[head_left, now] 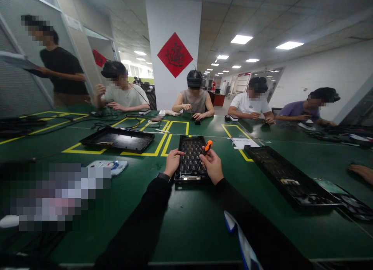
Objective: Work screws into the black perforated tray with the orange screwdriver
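Observation:
A black case (190,157) with rows of small parts inside lies in front of me on the green table. My left hand (173,161) rests at its left side, with fingertips over the edge. My right hand (212,164) is wrapped round an orange and black screwdriver (208,145) above the right side of the case. The orange handle points up, and the tool's lower end is too small to make out.
A black tray (128,140) lies at the left and a long black casing (291,180) at the right. White paper (244,143), cables and a phone (115,167) are on the green table (192,223). Several people sit across it; another person's hand (361,173) is at the right edge.

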Available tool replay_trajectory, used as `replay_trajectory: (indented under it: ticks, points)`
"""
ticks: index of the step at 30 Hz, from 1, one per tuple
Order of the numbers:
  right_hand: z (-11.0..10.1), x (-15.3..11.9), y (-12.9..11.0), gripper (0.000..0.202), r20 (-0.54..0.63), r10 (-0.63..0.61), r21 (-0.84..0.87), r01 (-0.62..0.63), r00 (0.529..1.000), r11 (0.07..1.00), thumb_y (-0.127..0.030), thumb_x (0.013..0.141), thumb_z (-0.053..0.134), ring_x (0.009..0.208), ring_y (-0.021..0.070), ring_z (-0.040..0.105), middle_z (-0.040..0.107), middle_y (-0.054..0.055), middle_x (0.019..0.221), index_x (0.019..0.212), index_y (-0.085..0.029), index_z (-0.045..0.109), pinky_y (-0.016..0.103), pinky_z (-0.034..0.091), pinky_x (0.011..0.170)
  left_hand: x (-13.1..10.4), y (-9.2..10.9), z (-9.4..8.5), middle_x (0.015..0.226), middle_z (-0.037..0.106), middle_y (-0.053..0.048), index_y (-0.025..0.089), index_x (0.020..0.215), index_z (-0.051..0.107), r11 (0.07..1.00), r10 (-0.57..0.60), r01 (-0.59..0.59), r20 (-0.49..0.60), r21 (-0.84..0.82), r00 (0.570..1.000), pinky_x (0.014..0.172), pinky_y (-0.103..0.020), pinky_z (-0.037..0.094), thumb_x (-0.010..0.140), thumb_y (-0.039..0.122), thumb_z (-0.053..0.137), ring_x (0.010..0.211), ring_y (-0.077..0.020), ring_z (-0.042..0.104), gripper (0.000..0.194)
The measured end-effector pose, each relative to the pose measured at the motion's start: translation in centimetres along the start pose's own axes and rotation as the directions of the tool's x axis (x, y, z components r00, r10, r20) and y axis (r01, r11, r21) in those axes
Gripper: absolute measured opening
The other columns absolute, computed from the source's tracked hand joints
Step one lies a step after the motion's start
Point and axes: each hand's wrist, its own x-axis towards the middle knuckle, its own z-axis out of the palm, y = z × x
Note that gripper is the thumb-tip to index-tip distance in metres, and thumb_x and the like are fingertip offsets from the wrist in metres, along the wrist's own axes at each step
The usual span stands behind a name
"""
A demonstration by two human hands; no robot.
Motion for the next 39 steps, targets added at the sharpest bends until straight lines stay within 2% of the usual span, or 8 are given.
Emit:
replay_trajectory:
  ticks: [3, 7, 12, 19, 26, 31, 34, 39]
  points:
    - [0.02, 0.07, 0.01, 0.046, -0.021, -0.009, 0.038, 0.010, 1.000, 0.999, -0.031, 0.069, 0.062, 0.051, 0.0065, 0.047, 0.058, 0.002, 0.084, 0.111, -0.019, 0.048, 0.018, 0.038, 0.042, -0.01, 0.02, -0.01, 0.109, 0.058, -0.004, 0.018, 0.075, 0.068, 1.000, -0.012, 0.012, 0.000, -0.005, 1.000, 0.099, -0.034, 0.031, 0.067, 0.010, 0.043, 0.109, -0.0188, 0.048, 0.028]
    - [0.03, -0.07, -0.18, 0.040, 0.024, -0.011, 0.072, 0.009, 1.000, 0.997, -0.031, 0.075, 0.053, 0.048, 0.0053, 0.045, 0.060, 0.004, 0.093, 0.113, -0.021, 0.046, 0.020, 0.040, 0.045, -0.01, -0.04, -0.04, 0.109, 0.058, -0.005, 0.018, 0.075, 0.069, 1.000, -0.008, 0.008, -0.004, -0.003, 1.000, 0.099, -0.034, 0.031, 0.067, 0.011, 0.043, 0.108, -0.0193, 0.048, 0.028]
    - [0.15, -0.22, -0.39, 0.040, 0.017, 0.005, 0.042, -0.006, 1.000, 0.999, -0.034, 0.075, 0.054, 0.047, 0.0047, 0.044, 0.060, 0.003, 0.090, 0.112, -0.020, 0.048, 0.018, 0.037, 0.042, -0.01, -0.21, 0.00, 0.108, 0.059, -0.004, 0.019, 0.076, 0.069, 1.000, 0.002, -0.002, 0.000, 0.002, 1.000, 0.099, -0.034, 0.031, 0.066, 0.011, 0.043, 0.109, -0.0193, 0.048, 0.029]
    - [0.06, -0.19, -0.07, 0.037, -0.011, -0.015, -0.072, 0.014, 1.000, 0.997, -0.036, 0.070, 0.060, 0.048, 0.0062, 0.046, 0.054, -0.001, 0.072, 0.103, -0.019, 0.056, 0.018, 0.037, 0.041, 0.07, -0.31, 0.06, 0.110, 0.058, -0.004, 0.019, 0.077, 0.069, 1.000, 0.003, -0.003, -0.004, -0.004, 1.000, 0.100, -0.033, 0.031, 0.065, 0.010, 0.043, 0.110, -0.0192, 0.047, 0.030]
    - [0.12, -0.07, 0.07, 0.038, -0.014, -0.008, 0.014, 0.008, 1.000, 1.000, -0.034, 0.074, 0.055, 0.046, 0.0046, 0.043, 0.059, 0.005, 0.091, 0.109, -0.019, 0.050, 0.019, 0.037, 0.041, 0.10, -0.43, 0.05, 0.111, 0.058, -0.004, 0.019, 0.077, 0.069, 1.000, 0.002, -0.002, -0.003, -0.003, 1.000, 0.099, -0.034, 0.032, 0.066, 0.010, 0.043, 0.109, -0.0193, 0.048, 0.029]
    - [0.25, -0.15, -0.19, 0.035, -0.002, -0.021, 0.012, 0.021, 1.000, 1.000, -0.035, 0.077, 0.052, 0.046, 0.0041, 0.043, 0.059, 0.003, 0.092, 0.108, -0.020, 0.049, 0.018, 0.037, 0.041, 0.05, -0.49, 0.09, 0.110, 0.058, -0.005, 0.018, 0.077, 0.069, 1.000, 0.012, -0.012, -0.002, 0.006, 1.000, 0.099, -0.034, 0.032, 0.067, 0.011, 0.043, 0.109, -0.0191, 0.048, 0.028]
    - [0.25, -0.23, -0.27, 0.035, -0.006, -0.009, -0.009, 0.009, 1.000, 1.000, -0.036, 0.075, 0.055, 0.046, 0.0043, 0.044, 0.059, 0.001, 0.085, 0.106, -0.020, 0.050, 0.018, 0.036, 0.041, 0.01, -0.35, 0.06, 0.111, 0.058, -0.004, 0.018, 0.077, 0.069, 1.000, -0.004, 0.004, -0.002, -0.002, 1.000, 0.099, -0.034, 0.032, 0.067, 0.011, 0.043, 0.108, -0.0194, 0.049, 0.028]
    - [0.02, -0.20, -0.01, 0.034, 0.015, -0.001, -0.055, 0.002, 1.000, 0.998, -0.034, 0.074, 0.058, 0.047, 0.0065, 0.044, 0.048, -0.005, 0.056, 0.103, -0.018, 0.055, 0.017, 0.035, 0.043, 0.00, -0.21, 0.00, 0.109, 0.058, -0.006, 0.018, 0.077, 0.069, 1.000, 0.003, -0.003, -0.003, -0.004, 1.000, 0.099, -0.033, 0.032, 0.067, 0.010, 0.043, 0.108, -0.0196, 0.048, 0.029]
